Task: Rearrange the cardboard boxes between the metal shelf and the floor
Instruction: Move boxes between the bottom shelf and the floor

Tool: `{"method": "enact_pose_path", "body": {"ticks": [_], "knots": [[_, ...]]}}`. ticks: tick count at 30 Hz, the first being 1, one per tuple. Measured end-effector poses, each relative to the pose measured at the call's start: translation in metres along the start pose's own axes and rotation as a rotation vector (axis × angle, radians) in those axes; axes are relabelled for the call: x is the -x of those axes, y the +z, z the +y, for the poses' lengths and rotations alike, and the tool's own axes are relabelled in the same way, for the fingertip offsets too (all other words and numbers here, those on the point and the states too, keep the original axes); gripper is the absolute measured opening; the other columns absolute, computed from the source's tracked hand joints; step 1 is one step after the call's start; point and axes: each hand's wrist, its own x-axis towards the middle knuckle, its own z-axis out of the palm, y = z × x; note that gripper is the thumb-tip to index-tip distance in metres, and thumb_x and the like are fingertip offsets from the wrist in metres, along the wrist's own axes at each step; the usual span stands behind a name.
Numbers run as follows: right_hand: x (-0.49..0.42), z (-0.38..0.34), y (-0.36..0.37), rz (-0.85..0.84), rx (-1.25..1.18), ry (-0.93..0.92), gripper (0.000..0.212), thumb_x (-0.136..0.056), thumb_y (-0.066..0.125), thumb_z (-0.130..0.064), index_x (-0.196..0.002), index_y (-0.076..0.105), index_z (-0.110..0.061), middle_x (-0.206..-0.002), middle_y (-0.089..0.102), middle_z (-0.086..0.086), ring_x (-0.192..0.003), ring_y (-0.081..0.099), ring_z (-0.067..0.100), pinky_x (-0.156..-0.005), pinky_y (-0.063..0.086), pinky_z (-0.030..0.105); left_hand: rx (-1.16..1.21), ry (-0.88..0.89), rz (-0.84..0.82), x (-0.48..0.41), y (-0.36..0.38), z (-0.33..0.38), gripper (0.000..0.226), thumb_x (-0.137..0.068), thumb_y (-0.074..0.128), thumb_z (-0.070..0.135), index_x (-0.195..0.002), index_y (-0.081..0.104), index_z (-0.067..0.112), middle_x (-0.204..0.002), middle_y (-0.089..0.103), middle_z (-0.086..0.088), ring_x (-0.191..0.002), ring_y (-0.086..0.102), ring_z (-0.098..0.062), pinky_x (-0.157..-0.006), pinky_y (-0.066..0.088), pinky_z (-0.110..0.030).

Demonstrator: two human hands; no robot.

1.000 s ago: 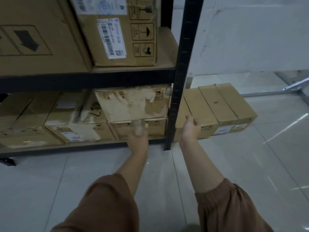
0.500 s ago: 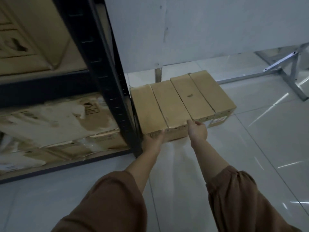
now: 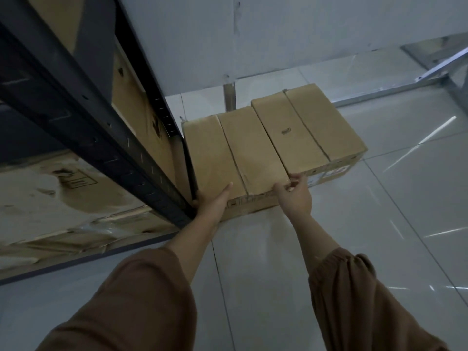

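Note:
Two brown cardboard boxes stand side by side on the tiled floor, right of the black metal shelf post [image 3: 101, 117]. Both my hands hold the left floor box [image 3: 228, 158] at its near edge. My left hand [image 3: 212, 201] grips the near-left corner, thumb on top and fingers down the side against the post. My right hand [image 3: 295, 196] curls over the near-right corner, at the seam with the right floor box [image 3: 309, 127]. The left box sits a little nearer to me than its neighbour.
Worn cardboard boxes [image 3: 50, 198] fill the shelf's bottom level at the left, with a larger box [image 3: 131, 105] above them. A grey wall panel [image 3: 278, 34] stands behind the floor boxes. A metal frame [image 3: 430, 72] lies at the far right. Glossy tiles [image 3: 266, 274] stretch towards me.
The view swung right, from the shelf to the floor boxes. Both hands moved from the shelf front to the left floor box and took hold of its near corners.

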Motion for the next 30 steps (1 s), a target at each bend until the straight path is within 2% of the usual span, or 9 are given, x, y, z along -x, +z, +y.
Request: {"method": "enact_pose_path", "body": {"ticks": [3,6,11,16,19,22,24,27,30], "knots": [[0.014,0.014,-0.005,0.018,0.139,-0.060,0.058,-0.080,0.052,-0.052,-0.131,0.051,-0.024,-0.118,0.060,0.004,-0.107,0.058,0.030,-0.086,0.046,0.041,-0.028,-0.086,0.019,0.011,0.007,-0.003,0.120,-0.076,0.065,0.071,-0.158,-0.004,0.017,-0.164,0.005,-0.005,-0.146,0.021,-0.032,-0.113,0.036,-0.045],[0.029,0.031,-0.007,0.056,0.308,-0.041,0.057,-0.088,0.055,-0.055,-0.131,0.052,-0.019,-0.122,0.056,0.013,-0.112,0.053,0.039,-0.090,0.045,0.047,-0.232,-0.036,0.078,0.033,0.011,-0.023,0.109,-0.085,0.064,0.060,-0.157,-0.001,0.010,-0.160,0.011,-0.012,-0.145,0.020,-0.031,-0.117,0.025,-0.038],[0.056,0.046,-0.022,0.191,0.475,0.037,0.055,-0.092,0.043,-0.061,-0.100,0.058,-0.008,-0.105,0.061,0.016,-0.101,0.053,0.039,-0.082,0.042,0.044,-0.339,0.004,0.050,0.046,-0.002,-0.055,0.091,-0.089,0.057,0.058,-0.152,0.012,0.010,-0.151,0.031,-0.013,-0.133,0.039,-0.031,-0.108,0.038,-0.040],[0.065,0.054,-0.049,0.115,0.660,0.176,0.076,-0.087,0.021,-0.077,-0.064,0.053,-0.012,-0.073,0.062,0.009,-0.073,0.059,0.031,-0.079,0.049,0.040,-0.390,-0.102,-0.074,0.037,-0.031,-0.068,0.098,-0.088,0.042,0.074,-0.155,0.019,0.006,-0.156,0.035,-0.012,-0.134,0.045,-0.031,-0.107,0.044,-0.040],[0.053,0.042,-0.046,-0.045,0.522,0.138,0.067,-0.092,0.034,-0.069,-0.101,0.066,-0.011,-0.102,0.067,0.013,-0.099,0.061,0.035,-0.085,0.047,0.040,-0.329,-0.061,-0.093,0.031,-0.032,-0.061,0.105,-0.085,0.050,0.074,-0.155,0.015,0.004,-0.157,0.033,-0.013,-0.137,0.042,-0.031,-0.110,0.040,-0.039],[0.042,0.022,-0.036,-0.251,0.258,0.098,0.071,-0.095,0.047,-0.059,-0.150,0.038,-0.015,-0.146,0.050,0.013,-0.133,0.046,0.034,-0.109,0.035,0.042,-0.198,-0.050,-0.185,0.026,-0.029,-0.059,0.122,-0.066,0.060,0.082,-0.155,0.022,0.008,-0.153,0.039,-0.009,-0.133,0.046,-0.030,-0.110,0.041,-0.042],[0.040,0.016,-0.032,-0.256,0.206,0.078,0.072,-0.095,0.047,-0.058,-0.154,0.031,-0.021,-0.150,0.046,0.009,-0.136,0.043,0.033,-0.112,0.033,0.042,-0.069,-0.086,-0.215,0.030,-0.030,-0.063,0.123,-0.060,0.066,0.082,-0.154,0.025,0.014,-0.150,0.044,-0.006,-0.130,0.048,-0.028,-0.110,0.042,-0.042],[0.049,0.015,-0.034,-0.202,0.257,0.051,0.067,-0.097,0.044,-0.059,-0.152,0.035,-0.022,-0.146,0.050,0.009,-0.134,0.045,0.034,-0.109,0.035,0.041,0.007,-0.038,-0.256,0.038,-0.034,-0.074,0.075,-0.093,0.060,0.050,-0.153,0.028,0.019,-0.147,0.046,-0.005,-0.129,0.049,-0.024,-0.101,0.042,-0.030],[0.064,0.021,-0.038,-0.184,0.426,0.122,0.077,-0.092,0.034,-0.072,-0.143,0.044,-0.016,-0.139,0.054,0.015,-0.127,0.050,0.038,-0.102,0.040,0.045,-0.040,-0.013,-0.280,0.038,-0.049,-0.084,0.074,-0.095,0.055,0.051,-0.153,0.024,0.017,-0.147,0.045,-0.005,-0.127,0.050,-0.024,-0.095,0.044,-0.030]]}}
